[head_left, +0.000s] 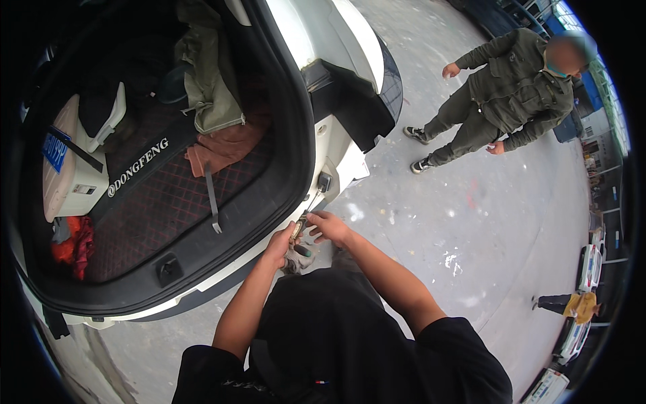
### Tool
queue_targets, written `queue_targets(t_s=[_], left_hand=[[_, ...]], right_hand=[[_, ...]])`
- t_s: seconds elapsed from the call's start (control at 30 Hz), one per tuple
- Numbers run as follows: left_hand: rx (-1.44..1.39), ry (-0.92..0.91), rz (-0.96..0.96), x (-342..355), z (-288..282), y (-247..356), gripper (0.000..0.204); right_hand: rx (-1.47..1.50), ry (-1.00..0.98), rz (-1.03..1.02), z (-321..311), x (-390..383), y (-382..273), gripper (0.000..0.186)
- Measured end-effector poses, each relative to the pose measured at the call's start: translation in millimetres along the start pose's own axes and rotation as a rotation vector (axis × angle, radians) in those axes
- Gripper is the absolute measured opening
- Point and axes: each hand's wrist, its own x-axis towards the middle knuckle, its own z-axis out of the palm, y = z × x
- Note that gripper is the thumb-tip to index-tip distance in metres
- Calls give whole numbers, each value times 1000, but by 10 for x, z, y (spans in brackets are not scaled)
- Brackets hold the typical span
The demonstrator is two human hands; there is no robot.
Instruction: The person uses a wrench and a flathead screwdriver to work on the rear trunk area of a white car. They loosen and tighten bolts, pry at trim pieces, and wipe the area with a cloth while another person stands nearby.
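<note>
At the rear corner of a white car (340, 158), both my hands come together over the edge of the open boot. My left hand (278, 248) is closed around a small pale, metallic-looking part (296, 229); its exact kind is too small to tell. The fingers of my right hand (328, 227) are bent in a pinch at the far end of that part, and what lies between them is hidden. Just below hang a dark handle with a green end (303, 250) and a greyish cloth-like bundle (292, 262). A black connector (324, 182) sits on the exposed body panel above my right hand.
In the boot lie a flat grey bar with a forked end (212, 200), a brown cloth (229, 151), an olive garment (210, 91), a beige box (75, 182) and red fabric (79, 249). A person in dark green (508, 94) stands to the right; another (580, 307) is farther off.
</note>
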Motion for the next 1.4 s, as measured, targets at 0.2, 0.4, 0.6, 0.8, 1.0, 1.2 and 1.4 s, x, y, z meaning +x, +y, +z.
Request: queue_targets(t_s=[0.2,0.4,0.6,0.8,1.0,1.2,1.4], left_hand=[[-145,135,52,-132,56,103,27],[-27,141,89,-136,20,68,20],[45,264,299,-119,176,-67,25],[-26,223,171,-30,111,-177,27],[107,337,400,-61,187,-196,28],[12,343,245,-98,209,-145,24],[85,378,346,-113,186,-178,23]], right_hand=[[213,4,-28,154,398,200,27],[463,-90,-104,173,474,210,37],[228,85,11,214,577,157,50],[500,-172,-142,63,561,250,44],[-63,140,-117,139,515,106,55],[355,-141,-160,36,620,280,47],[101,120,-55,164,541,111,54]])
